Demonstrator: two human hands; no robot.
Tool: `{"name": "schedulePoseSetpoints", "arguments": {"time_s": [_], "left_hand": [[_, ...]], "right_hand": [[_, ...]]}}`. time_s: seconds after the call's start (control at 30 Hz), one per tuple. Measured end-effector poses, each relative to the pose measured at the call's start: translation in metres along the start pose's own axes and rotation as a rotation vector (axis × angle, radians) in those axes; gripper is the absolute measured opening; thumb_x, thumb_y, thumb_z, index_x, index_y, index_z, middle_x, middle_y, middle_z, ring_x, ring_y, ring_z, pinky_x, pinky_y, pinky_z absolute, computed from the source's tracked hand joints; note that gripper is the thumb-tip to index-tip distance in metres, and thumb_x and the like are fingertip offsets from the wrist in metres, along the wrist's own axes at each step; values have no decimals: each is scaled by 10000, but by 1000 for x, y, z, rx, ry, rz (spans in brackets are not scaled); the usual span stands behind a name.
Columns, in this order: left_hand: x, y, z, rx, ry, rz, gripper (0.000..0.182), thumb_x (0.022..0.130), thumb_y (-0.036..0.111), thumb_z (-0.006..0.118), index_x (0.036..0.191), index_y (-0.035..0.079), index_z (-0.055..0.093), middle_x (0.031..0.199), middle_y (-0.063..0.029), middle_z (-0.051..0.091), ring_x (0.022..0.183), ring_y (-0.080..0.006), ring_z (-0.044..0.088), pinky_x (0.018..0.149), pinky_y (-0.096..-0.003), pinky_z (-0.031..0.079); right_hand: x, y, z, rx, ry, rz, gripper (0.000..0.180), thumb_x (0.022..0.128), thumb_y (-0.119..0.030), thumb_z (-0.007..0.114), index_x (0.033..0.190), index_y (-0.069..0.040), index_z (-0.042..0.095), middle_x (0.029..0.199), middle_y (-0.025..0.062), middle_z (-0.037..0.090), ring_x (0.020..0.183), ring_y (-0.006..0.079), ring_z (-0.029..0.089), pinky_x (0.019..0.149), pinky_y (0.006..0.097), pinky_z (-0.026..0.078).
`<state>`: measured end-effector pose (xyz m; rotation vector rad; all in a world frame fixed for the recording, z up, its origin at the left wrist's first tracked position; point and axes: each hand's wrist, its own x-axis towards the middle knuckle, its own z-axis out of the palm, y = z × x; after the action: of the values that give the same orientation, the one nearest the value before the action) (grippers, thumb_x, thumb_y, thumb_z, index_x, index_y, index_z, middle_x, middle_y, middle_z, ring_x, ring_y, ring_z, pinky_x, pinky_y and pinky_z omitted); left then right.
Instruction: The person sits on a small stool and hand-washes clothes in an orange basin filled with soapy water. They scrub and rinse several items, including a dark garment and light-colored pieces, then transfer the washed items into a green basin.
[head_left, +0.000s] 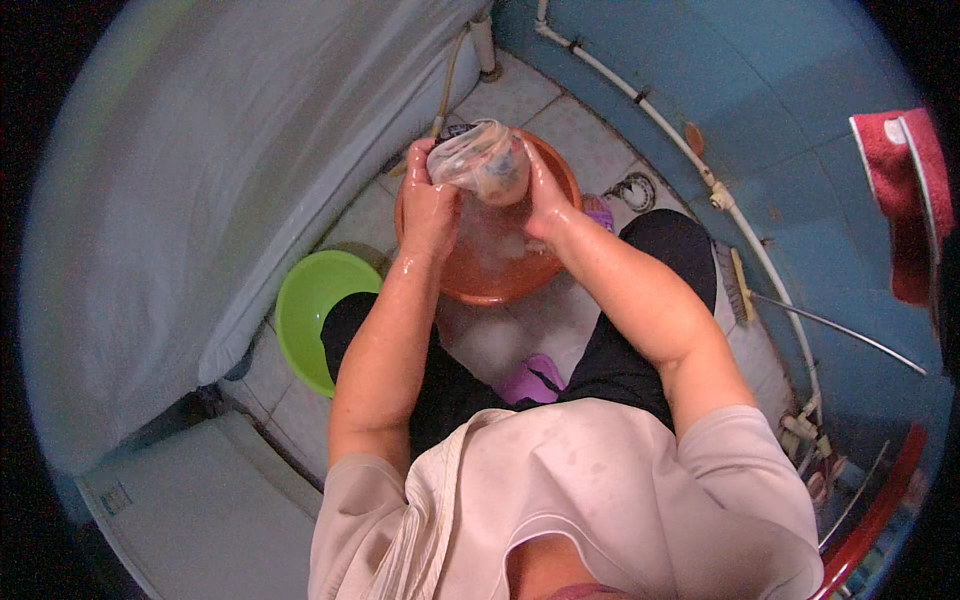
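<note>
Both my hands are wet and raised over an orange plastic basin (490, 298) that holds cloudy, foamy water. Between them is a thin, wet, translucent piece (480, 163) with faint coloured patches. It is bunched in folds, and I cannot tell whether it is cloth or plastic film. My left hand (433, 196) grips its left side, with the knuckles turned up. On the opposite side, my right hand (545, 187) holds the edge, its fingers partly hidden behind the piece.
A green plastic basin (296, 337) stands by my left knee. Behind the orange basin runs a hose (450, 71). A floor drain (637, 191), a brush (739, 285) and a white pipe (622, 79) lie rightward. A purple slipper (531, 381) shows below; a red towel (892, 172) hangs right.
</note>
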<state>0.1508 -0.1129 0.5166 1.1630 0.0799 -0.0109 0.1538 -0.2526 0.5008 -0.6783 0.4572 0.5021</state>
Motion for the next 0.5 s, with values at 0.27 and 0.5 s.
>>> {"name": "schedulePoseSetpoints", "arguments": {"time_s": [0.27, 0.5], "left_hand": [[6, 11, -21, -167, -180, -482, 585, 821, 49, 558, 1363, 108, 347, 1232, -129, 500, 1049, -278, 573, 826, -392, 512], [26, -15, -21, -943, -253, -506, 325, 900, 246, 508, 1178, 79, 534, 1133, -116, 580, 987, -266, 598, 846, -396, 506]], "right_hand": [[31, -29, 12, -109, 96, -530, 441, 730, -319, 759, 1068, -84, 602, 1078, 65, 630, 1033, 256, 579, 896, 406, 452], [12, 18, 35, -1059, -211, -1347, 212, 784, -164, 724, 921, -54, 606, 955, 31, 630, 799, 146, 584, 725, 287, 476]]}}
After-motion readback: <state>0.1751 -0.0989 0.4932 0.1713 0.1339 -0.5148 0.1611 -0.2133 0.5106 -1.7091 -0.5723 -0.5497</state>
